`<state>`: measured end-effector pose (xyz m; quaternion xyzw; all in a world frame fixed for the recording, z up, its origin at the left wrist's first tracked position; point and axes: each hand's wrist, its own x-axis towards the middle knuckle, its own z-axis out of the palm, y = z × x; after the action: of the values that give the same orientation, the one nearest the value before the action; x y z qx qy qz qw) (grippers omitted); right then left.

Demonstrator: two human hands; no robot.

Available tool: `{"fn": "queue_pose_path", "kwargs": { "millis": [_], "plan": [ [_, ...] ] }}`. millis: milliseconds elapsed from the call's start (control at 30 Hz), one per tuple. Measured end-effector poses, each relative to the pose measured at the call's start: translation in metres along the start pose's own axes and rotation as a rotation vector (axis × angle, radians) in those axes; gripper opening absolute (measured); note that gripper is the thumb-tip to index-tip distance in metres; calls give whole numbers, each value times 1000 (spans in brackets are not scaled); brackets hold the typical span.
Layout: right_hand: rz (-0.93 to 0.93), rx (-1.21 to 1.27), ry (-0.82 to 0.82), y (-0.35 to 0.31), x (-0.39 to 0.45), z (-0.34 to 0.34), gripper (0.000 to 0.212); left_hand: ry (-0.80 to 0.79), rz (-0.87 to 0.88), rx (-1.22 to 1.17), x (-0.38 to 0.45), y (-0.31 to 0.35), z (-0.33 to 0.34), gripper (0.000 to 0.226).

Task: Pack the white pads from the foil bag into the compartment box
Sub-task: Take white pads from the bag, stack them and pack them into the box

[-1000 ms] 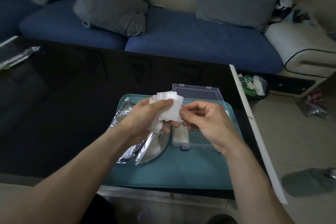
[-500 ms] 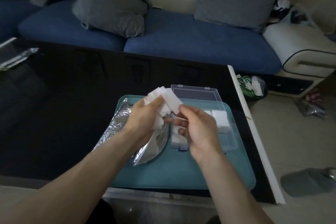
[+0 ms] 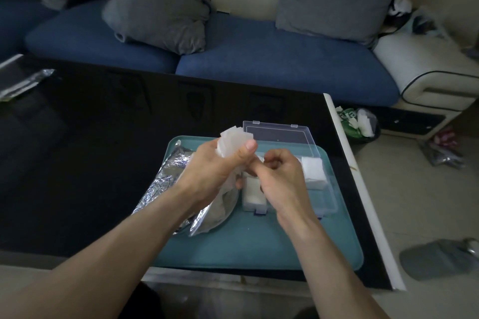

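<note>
left hand: curled round a fanned bunch of white pads, thumb clamped across the front. Looks like it's acting as the feeder, holding the stack up above the box so pads can be peeled off 1 at a time.

right hand: fingers curled in tight right next to the bottom of that bunch, seems to be pinching the lower edge of a pad, but tbh I can't tell if it really has one or is just reaching in.

compartment box: clear plastic, lid flipped open toward the sofa so it stays out of the way. Sits right under the hands, so I'd guess the drop is short.

already packed: 1 white stack in the near-left compartment and another in the far-right one. The middle is hidden behind the right hand.

foil bag: crumpled, lying on its side just left of the box, mouth facing the person. Can't see if anything's left inside.

surface: everything sits on a teal tray, which is on a glossy black table with a white edge.

room: blue sofa with grey cushions behind the table, small bin of scraps on the floor to the right, and another foil packet at the far left of the table.
</note>
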<state>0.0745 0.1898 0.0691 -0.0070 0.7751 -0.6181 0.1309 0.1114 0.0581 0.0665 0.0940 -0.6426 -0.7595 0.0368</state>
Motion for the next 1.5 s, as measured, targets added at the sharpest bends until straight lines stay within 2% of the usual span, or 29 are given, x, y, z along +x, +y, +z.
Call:
{"fn": "queue_pose_path", "kwargs": {
  "millis": [67,133,200,233,300,367,500,567,633,700,767,867,1033,1200,1267,1333,1400,1500],
  "plan": [
    [10,92,-121,-1,1,-3,33,-18,-46,-38,1,0,1,39],
    [-26,173,-314,-4,3,-11,39,-111,-163,-105,0,3,0,26],
    [-75,173,-486,-9,3,-19,35,-299,-299,-171,-3,7,-3,32],
    [-96,152,-521,-11,2,-22,28,-379,-339,-198,-5,9,-4,39],
    [-123,117,-491,-13,1,-24,15,-456,-365,-265,-6,8,-4,52],
    [-112,139,-388,-13,2,-25,14,-462,-345,-309,-4,8,-3,58],
    [-5,343,-125,-9,12,-33,18,-291,-383,-394,3,6,-4,59],
    [35,439,-85,-8,17,-38,21,-204,-416,-417,4,6,-6,56],
    [25,486,-151,-10,17,-44,31,-185,-437,-437,4,7,-4,54],
    [-10,395,-251,-13,13,-47,43,-236,-460,-458,2,8,-1,57],
    [-50,230,-320,-14,8,-44,38,-325,-459,-447,0,8,1,60],
    [-82,117,-288,-10,6,-37,28,-369,-433,-394,-1,8,5,57],
    [-55,170,-306,-13,10,-48,27,-248,-375,-335,2,3,3,57],
    [-61,12,-201,-11,17,-57,27,-116,-237,-253,1,3,4,22],
    [-53,22,-182,-10,19,-59,25,-93,-233,-234,1,3,5,20],
    [-32,125,-249,-11,18,-60,25,-98,-258,-205,3,1,4,27],
    [-4,226,-367,-15,16,-62,33,-151,-329,-282,3,2,4,43],
    [-7,129,-451,-16,12,-55,41,-301,-431,-415,2,2,6,73]
  ]
}}
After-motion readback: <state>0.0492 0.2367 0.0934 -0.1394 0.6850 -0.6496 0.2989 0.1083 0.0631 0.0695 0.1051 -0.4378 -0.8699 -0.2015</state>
